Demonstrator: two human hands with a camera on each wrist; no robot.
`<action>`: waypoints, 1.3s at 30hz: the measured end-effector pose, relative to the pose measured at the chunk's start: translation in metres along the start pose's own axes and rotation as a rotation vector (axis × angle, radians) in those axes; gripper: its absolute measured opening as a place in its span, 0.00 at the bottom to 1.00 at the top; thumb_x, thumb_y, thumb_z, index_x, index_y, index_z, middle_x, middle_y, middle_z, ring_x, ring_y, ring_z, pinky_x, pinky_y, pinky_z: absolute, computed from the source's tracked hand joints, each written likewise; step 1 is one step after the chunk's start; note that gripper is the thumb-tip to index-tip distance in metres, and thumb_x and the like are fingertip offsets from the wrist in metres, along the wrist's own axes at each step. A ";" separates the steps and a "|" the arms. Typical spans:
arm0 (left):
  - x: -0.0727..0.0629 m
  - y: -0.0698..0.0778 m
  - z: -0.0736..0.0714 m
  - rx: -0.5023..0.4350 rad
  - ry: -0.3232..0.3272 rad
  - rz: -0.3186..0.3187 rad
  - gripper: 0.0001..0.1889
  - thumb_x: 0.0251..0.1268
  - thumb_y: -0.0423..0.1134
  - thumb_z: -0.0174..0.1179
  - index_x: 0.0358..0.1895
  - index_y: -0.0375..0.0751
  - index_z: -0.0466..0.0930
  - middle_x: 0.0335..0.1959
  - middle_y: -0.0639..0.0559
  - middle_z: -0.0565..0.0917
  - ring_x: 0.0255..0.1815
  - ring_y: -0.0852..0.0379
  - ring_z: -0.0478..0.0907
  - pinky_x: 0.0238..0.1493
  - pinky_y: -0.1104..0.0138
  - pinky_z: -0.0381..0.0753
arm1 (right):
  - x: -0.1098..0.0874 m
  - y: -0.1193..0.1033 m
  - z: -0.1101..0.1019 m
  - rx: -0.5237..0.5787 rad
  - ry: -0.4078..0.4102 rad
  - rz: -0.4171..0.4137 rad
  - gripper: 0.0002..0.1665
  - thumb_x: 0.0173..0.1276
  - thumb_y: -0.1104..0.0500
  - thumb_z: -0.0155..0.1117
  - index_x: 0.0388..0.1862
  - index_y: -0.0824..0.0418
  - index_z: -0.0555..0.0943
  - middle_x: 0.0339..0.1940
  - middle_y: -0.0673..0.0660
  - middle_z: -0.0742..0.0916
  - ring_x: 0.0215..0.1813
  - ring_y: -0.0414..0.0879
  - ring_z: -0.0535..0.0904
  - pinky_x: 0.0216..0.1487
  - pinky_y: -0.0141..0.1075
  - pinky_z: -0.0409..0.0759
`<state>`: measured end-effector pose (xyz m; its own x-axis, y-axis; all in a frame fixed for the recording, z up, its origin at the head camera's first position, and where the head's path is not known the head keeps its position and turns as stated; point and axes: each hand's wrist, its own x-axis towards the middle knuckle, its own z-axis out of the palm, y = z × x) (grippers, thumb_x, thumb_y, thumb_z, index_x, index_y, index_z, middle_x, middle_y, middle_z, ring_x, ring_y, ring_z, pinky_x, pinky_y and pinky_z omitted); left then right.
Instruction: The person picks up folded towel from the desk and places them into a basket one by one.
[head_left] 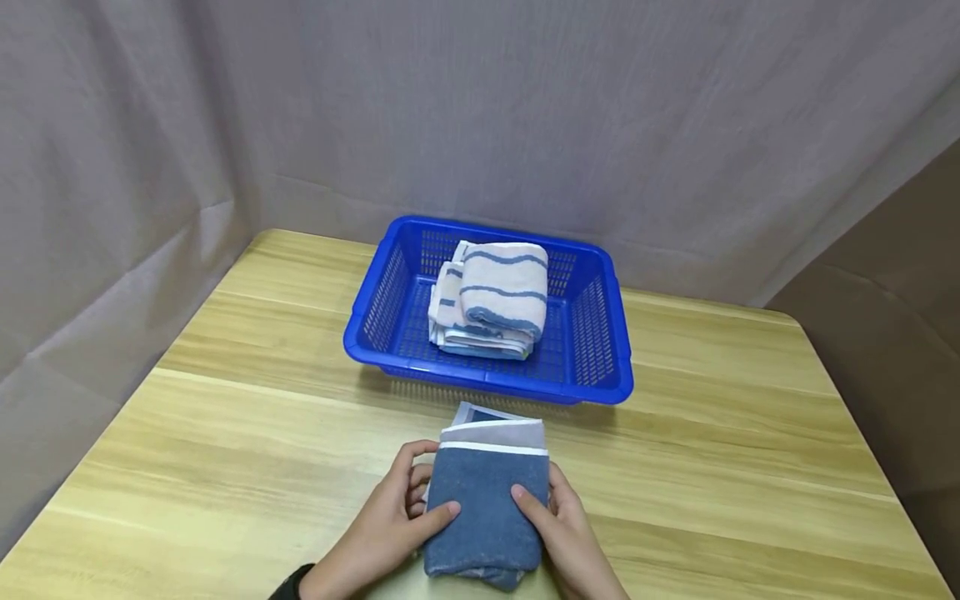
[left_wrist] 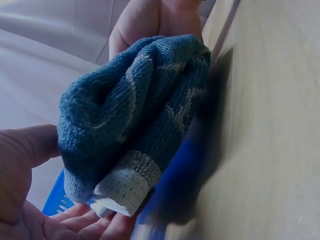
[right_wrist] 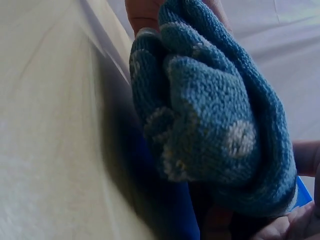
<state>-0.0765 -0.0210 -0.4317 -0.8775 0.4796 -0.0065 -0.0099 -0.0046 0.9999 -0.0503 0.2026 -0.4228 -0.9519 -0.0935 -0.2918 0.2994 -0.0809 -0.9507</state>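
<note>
A folded blue towel with white-edged, greyish layers at its far end is held between both hands in front of the basket. My left hand grips its left side, thumb on top and fingers behind. On the right side, my right hand does the same, its thumb lying on the upper face. Both wrist views show the towel's rolled layers from the side, with a pale edge band in the left one. It appears lifted off the tabletop there. Some fingers are hidden behind the cloth.
Beyond the hands stands a blue plastic basket with perforated walls. Several folded white towels with blue stripes are stacked in it. The wooden table reaches back to a grey curtain, which also hangs at the sides.
</note>
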 end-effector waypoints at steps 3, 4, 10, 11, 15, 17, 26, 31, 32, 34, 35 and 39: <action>-0.003 0.000 -0.001 0.004 0.006 0.004 0.34 0.65 0.35 0.66 0.68 0.36 0.57 0.44 0.39 0.82 0.34 0.68 0.77 0.35 0.76 0.77 | -0.001 0.001 0.000 0.009 0.001 0.021 0.38 0.75 0.55 0.58 0.75 0.67 0.53 0.63 0.66 0.79 0.51 0.46 0.85 0.49 0.40 0.85; -0.005 0.000 -0.002 0.022 0.006 -0.016 0.34 0.64 0.36 0.67 0.68 0.36 0.58 0.38 0.43 0.80 0.30 0.69 0.73 0.32 0.77 0.73 | -0.002 0.002 -0.001 0.010 -0.008 0.034 0.39 0.75 0.55 0.58 0.76 0.68 0.53 0.63 0.66 0.79 0.51 0.46 0.85 0.48 0.41 0.85; -0.021 0.023 -0.013 0.134 -0.027 0.004 0.34 0.61 0.42 0.70 0.66 0.41 0.62 0.25 0.55 0.64 0.24 0.71 0.60 0.25 0.76 0.65 | -0.020 -0.004 0.006 0.057 -0.077 0.076 0.42 0.76 0.56 0.56 0.78 0.68 0.48 0.56 0.59 0.85 0.47 0.46 0.87 0.46 0.43 0.86; -0.022 0.031 -0.015 0.143 -0.027 0.053 0.34 0.61 0.42 0.70 0.67 0.42 0.61 0.25 0.56 0.65 0.24 0.71 0.61 0.25 0.76 0.67 | -0.023 -0.009 0.007 0.066 -0.082 0.047 0.40 0.77 0.57 0.54 0.78 0.67 0.49 0.53 0.57 0.86 0.46 0.46 0.87 0.45 0.43 0.86; -0.010 0.068 -0.019 0.225 0.014 0.330 0.37 0.60 0.38 0.70 0.69 0.45 0.59 0.27 0.56 0.80 0.28 0.69 0.74 0.28 0.72 0.78 | -0.024 -0.050 0.012 0.049 -0.017 -0.140 0.31 0.78 0.60 0.51 0.76 0.59 0.56 0.45 0.51 0.88 0.39 0.46 0.88 0.38 0.43 0.87; 0.003 0.087 -0.021 0.269 0.042 0.436 0.38 0.59 0.34 0.70 0.70 0.45 0.58 0.31 0.54 0.85 0.33 0.67 0.79 0.32 0.70 0.82 | -0.018 -0.077 0.013 0.007 0.039 -0.243 0.27 0.78 0.62 0.51 0.73 0.56 0.61 0.44 0.52 0.87 0.38 0.46 0.87 0.36 0.43 0.87; 0.100 0.162 -0.044 0.403 0.259 0.684 0.30 0.59 0.33 0.70 0.62 0.37 0.67 0.24 0.50 0.84 0.23 0.61 0.74 0.27 0.70 0.74 | 0.049 -0.186 0.015 0.030 0.116 -0.452 0.20 0.79 0.57 0.52 0.66 0.55 0.67 0.49 0.51 0.81 0.42 0.39 0.82 0.42 0.33 0.84; 0.155 0.170 -0.058 0.430 0.318 0.604 0.21 0.65 0.40 0.66 0.58 0.41 0.72 0.20 0.48 0.78 0.20 0.56 0.68 0.27 0.68 0.65 | 0.102 -0.214 0.003 0.065 0.087 -0.424 0.19 0.79 0.55 0.51 0.64 0.58 0.66 0.45 0.51 0.80 0.39 0.36 0.81 0.41 0.27 0.82; 0.164 0.169 -0.061 0.445 0.319 0.560 0.20 0.66 0.41 0.66 0.58 0.42 0.72 0.20 0.48 0.78 0.20 0.55 0.67 0.27 0.68 0.64 | 0.113 -0.216 -0.001 0.059 0.083 -0.390 0.19 0.79 0.55 0.51 0.64 0.58 0.66 0.44 0.50 0.80 0.38 0.36 0.81 0.41 0.27 0.81; 0.181 0.164 -0.064 0.478 0.305 0.452 0.20 0.67 0.43 0.65 0.58 0.42 0.73 0.22 0.47 0.81 0.20 0.54 0.70 0.26 0.67 0.65 | 0.133 -0.216 -0.010 0.029 0.088 -0.300 0.20 0.79 0.54 0.51 0.64 0.58 0.65 0.39 0.48 0.80 0.36 0.35 0.80 0.40 0.26 0.80; 0.188 0.161 -0.065 0.495 0.291 0.390 0.20 0.68 0.43 0.64 0.58 0.42 0.73 0.24 0.46 0.82 0.22 0.52 0.73 0.26 0.67 0.67 | 0.142 -0.214 -0.014 0.010 0.091 -0.252 0.20 0.79 0.53 0.51 0.64 0.59 0.65 0.37 0.47 0.81 0.35 0.35 0.80 0.39 0.26 0.80; 0.212 0.143 -0.065 0.595 0.235 0.159 0.20 0.69 0.43 0.63 0.58 0.39 0.73 0.38 0.42 0.85 0.31 0.53 0.80 0.30 0.66 0.75 | 0.173 -0.196 -0.027 -0.092 0.136 -0.066 0.22 0.78 0.54 0.52 0.65 0.62 0.66 0.30 0.44 0.82 0.31 0.34 0.80 0.36 0.26 0.80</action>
<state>-0.2946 0.0232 -0.2903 -0.9285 0.3080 0.2076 0.3360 0.4584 0.8228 -0.2752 0.2294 -0.2896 -0.9712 0.0450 -0.2339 0.2346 0.0098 -0.9720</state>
